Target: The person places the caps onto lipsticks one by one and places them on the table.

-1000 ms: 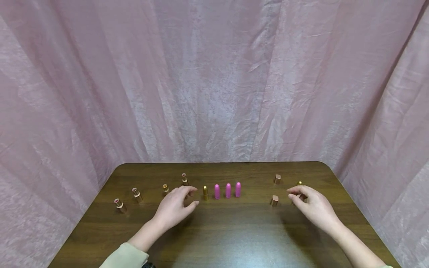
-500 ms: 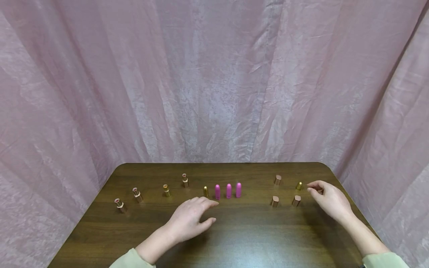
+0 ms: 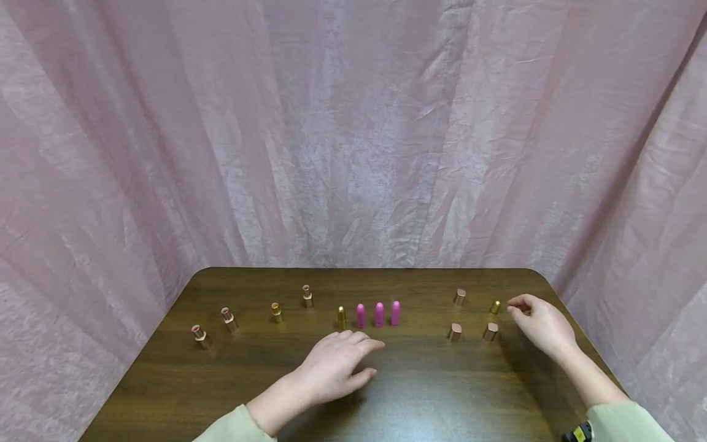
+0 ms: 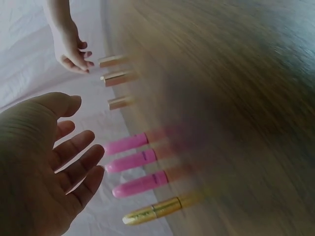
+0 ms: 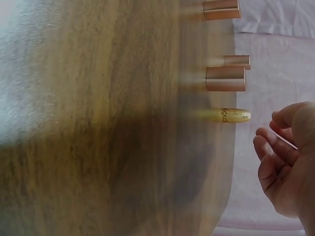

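My left hand (image 3: 342, 368), fingers loosely extended and holding nothing, is over the table in front of the closed gold lipstick (image 3: 342, 318). Three pink lipsticks, including the leftmost pink lipstick (image 3: 361, 315), stand in a row beside the gold one. On the right, my right hand (image 3: 541, 325) hovers with relaxed, bent fingers and nothing in them. Just left of its fingertips stands a gold cap (image 5: 234, 115) with lettering. Three rose-gold caps stand nearby: a near cap (image 3: 490, 331), a second cap (image 3: 455, 332) and a back cap (image 3: 459, 297).
Uncapped tubes stand upright on the left: a rose-gold tube (image 3: 201, 337), another rose-gold tube (image 3: 229, 320), a gold tube (image 3: 277, 313) and a back rose-gold tube (image 3: 307, 296). Pink curtains (image 3: 353, 135) hang behind the brown wooden table (image 3: 431, 399).
My left hand has come away from the uncapped tubes, rightward and nearer to me. My right hand has shifted right, uncovering the near rose-gold cap and the gold cap.
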Motion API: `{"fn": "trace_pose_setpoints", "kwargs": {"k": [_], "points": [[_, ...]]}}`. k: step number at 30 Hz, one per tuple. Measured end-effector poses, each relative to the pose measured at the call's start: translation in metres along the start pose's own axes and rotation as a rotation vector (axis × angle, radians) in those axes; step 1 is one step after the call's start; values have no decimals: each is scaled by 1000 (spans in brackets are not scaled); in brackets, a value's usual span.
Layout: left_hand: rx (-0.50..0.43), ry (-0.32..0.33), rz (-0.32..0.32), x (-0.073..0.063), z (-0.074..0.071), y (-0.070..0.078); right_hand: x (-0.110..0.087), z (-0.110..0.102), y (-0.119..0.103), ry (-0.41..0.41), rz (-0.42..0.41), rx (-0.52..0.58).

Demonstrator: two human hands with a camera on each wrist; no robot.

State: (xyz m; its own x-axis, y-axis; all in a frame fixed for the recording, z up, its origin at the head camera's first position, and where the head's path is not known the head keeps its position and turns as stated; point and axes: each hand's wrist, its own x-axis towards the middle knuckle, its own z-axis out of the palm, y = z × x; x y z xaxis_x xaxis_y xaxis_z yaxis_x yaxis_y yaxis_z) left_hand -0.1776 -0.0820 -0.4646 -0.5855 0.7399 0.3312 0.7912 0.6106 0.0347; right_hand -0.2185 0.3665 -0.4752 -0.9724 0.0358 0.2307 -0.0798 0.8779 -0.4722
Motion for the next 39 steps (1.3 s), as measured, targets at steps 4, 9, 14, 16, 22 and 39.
{"fn": "trace_pose_setpoints", "kwargs": {"k": [4, 9, 14, 16, 22, 39], "points": [[14, -15, 16, 8, -1, 6, 6, 1, 0, -10, 9, -8], [49, -16, 54, 21, 1, 15, 12, 2, 1, -45, 34, -18], [47, -8, 78, 36, 6, 24, 19, 4, 3, -109, 71, -25], [27, -17, 74, 41, 9, 28, 22, 6, 4, -132, 78, -27], [-46, -95, 19, 54, 23, 37, 31, 13, 6, -181, 81, -23], [-14, -166, -44, 79, 52, 51, 45, 20, 5, -290, 107, -53]]}}
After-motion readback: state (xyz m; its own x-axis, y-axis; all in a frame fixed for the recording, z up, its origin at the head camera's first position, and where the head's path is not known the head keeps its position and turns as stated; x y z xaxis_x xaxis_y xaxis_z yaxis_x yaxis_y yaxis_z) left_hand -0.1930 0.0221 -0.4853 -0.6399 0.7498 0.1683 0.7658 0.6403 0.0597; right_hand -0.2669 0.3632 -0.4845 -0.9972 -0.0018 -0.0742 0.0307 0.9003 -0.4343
